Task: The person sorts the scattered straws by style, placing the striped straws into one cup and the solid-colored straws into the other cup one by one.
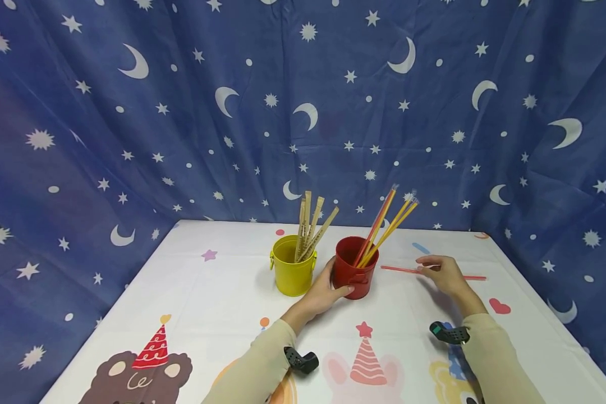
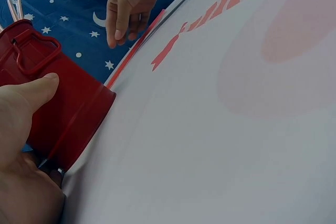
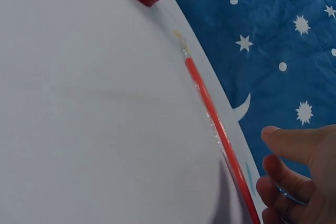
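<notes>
My left hand [image 1: 320,293] holds a small red metal bucket [image 1: 356,276] by its side, thumb pressed on the front wall under the wire handle and fingers round the far side. Yellow straws [image 1: 395,225] and a red one in clear wrappers lean out of it to the right. A red straw [image 1: 399,270] in a clear wrapper lies flat on the table, right of the bucket. Over this straw hovers my right hand [image 1: 445,276], fingers loosely bent and nothing between them. In the right wrist view, the thumb and fingertips [image 3: 272,167] are just beside the red straw [image 3: 210,108].
A yellow bucket [image 1: 289,280] stands left of the red one, holding several paper-wrapped sticks [image 1: 313,230]. The white tablecloth [image 1: 222,297] bears printed party animals and shapes. A blue curtain [image 1: 283,140] with moons and stars hangs behind the table.
</notes>
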Motion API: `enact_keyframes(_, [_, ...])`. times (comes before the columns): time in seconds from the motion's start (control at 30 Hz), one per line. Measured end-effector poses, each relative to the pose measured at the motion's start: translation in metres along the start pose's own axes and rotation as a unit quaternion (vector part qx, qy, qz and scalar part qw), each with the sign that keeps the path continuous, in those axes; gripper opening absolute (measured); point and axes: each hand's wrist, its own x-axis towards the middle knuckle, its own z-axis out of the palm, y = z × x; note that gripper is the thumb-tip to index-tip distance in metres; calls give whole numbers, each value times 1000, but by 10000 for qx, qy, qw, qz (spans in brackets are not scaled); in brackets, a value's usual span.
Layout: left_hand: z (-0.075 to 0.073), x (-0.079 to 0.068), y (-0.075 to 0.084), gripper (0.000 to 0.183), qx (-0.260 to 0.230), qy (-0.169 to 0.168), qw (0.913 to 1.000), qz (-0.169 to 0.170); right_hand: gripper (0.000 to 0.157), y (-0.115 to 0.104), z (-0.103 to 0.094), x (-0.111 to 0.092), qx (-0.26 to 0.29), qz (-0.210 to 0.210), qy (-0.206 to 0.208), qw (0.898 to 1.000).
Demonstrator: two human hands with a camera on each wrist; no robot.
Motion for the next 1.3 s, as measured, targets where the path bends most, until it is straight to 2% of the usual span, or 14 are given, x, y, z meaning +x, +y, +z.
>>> enact_keyframes(0.2, [0,-1,2,86,11,29,10000,-9,26,7,0,0,-393,-80,-22,9992])
enact_keyframes(0.43, [0,-2,1,85,-13,15,10000,-15,26,12,-2,-4,-964,701,-145,9928])
enact_keyframes(0.53, [0,-3,1,86,13,-1,10000,-49,24,13,-3,-5,-1161,775,-103,9902])
enact_keyframes(0.8, [-1,-2,1,87,-45,-23,9999,-93,19,9,-1,-7,-1489,677,98,9865])
enact_keyframes(1.03, [-5,2,1,86,-35,48,10000,35,11,5,-2,0,-1573,680,180,9850])
enact_keyframes(1.3, [-2,-1,0,87,-104,-20,9999,-47,11,5,-13,-8,-1556,443,124,9867])
